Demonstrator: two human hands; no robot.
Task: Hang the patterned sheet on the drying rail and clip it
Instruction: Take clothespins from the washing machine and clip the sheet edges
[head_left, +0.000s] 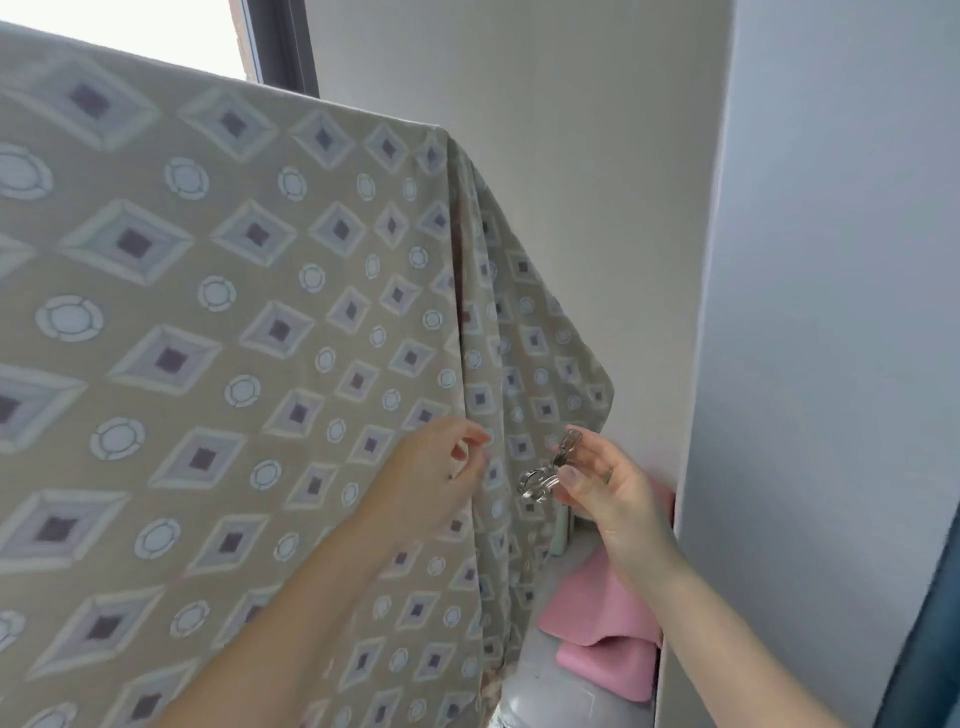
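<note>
Hanging before a window (156, 31) and white wall (571, 156), the patterned sheet (208, 312) fills the left; right hand (608, 493) pinches a metal clip (545, 475); left hand (436, 467) at the sheet, grip unclear.

A patterned sheet (260, 312) hangs over a rail hidden under its top edge. Down on the right, pink cloths (608, 618) lie on a grey top (550, 696).

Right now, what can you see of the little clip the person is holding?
The clip is small, shiny and silvery, seemingly bent metal wire with looped handles. The right hand pinches it between thumb and fingers, tilted, loops low and left. It sits in front of the draped edge of the sheet, not yet fastened on.
</note>
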